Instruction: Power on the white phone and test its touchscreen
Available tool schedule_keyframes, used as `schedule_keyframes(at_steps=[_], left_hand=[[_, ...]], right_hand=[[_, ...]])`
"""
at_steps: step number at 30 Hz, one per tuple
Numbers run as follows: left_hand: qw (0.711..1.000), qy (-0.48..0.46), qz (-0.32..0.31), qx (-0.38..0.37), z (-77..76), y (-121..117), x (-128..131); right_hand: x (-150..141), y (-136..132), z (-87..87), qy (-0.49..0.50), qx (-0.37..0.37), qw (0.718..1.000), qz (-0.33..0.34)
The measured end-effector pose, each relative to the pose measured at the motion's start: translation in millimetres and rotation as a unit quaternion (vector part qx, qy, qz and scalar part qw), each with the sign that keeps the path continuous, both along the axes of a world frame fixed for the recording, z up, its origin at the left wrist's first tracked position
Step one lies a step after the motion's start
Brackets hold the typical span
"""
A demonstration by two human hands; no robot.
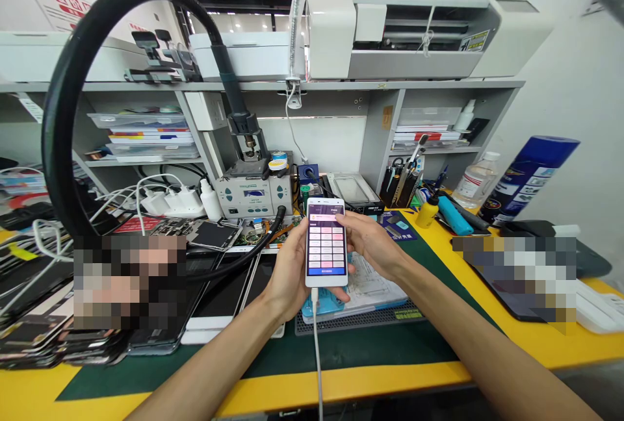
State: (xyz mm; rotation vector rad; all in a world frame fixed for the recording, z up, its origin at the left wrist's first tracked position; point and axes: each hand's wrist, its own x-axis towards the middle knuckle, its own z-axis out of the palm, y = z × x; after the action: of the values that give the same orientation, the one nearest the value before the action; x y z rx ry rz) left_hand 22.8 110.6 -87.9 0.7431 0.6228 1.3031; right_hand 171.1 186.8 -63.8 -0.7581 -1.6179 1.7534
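Note:
A white smartphone (326,281) stands upright in front of me, its lit screen showing a grid of white and pink buttons with a blue bar below. My left hand (292,262) is closed around its left side, and fingertips show past the lower right edge. At the upper right, my right hand (373,242) grips the phone's edge with its thumb on the screen; its other fingers are mostly hidden. A white cable (318,356) runs from the phone's bottom end down past the table edge. Beneath the hands lies a clear-and-blue plastic case (375,288) on a dark mat.
Stacks of phones and phone parts (43,333) cover the left side. A thick black flexible arm (53,115) arches there. Behind stands a grey soldering station (253,197). To the right are a tool holder (400,184), a clear bottle (475,180) and a blue spray can (529,177).

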Motion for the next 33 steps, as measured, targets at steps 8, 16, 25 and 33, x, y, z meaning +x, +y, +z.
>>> schedule_keyframes(at_steps=[8,16,25,33], left_hand=[[1.000,0.000,-0.004,0.003,0.2,-0.3,-0.5],[1.000,0.002,-0.008,0.001,1.7,-0.4,-0.1],[1.000,0.000,-0.016,0.010,1.0,-0.2,3.3],[1.000,0.017,-0.010,0.016,1.0,-0.4,3.4]], right_hand=[[0.1,-0.5,2.4,0.000,0.001,1.000,-0.002],[0.2,-1.4,1.0,-0.002,0.002,1.000,-0.006],[-1.1,-1.5,-0.7,-0.023,0.000,0.999,-0.042],[1.5,-1.2,1.4,0.005,-0.027,1.000,-0.011]])
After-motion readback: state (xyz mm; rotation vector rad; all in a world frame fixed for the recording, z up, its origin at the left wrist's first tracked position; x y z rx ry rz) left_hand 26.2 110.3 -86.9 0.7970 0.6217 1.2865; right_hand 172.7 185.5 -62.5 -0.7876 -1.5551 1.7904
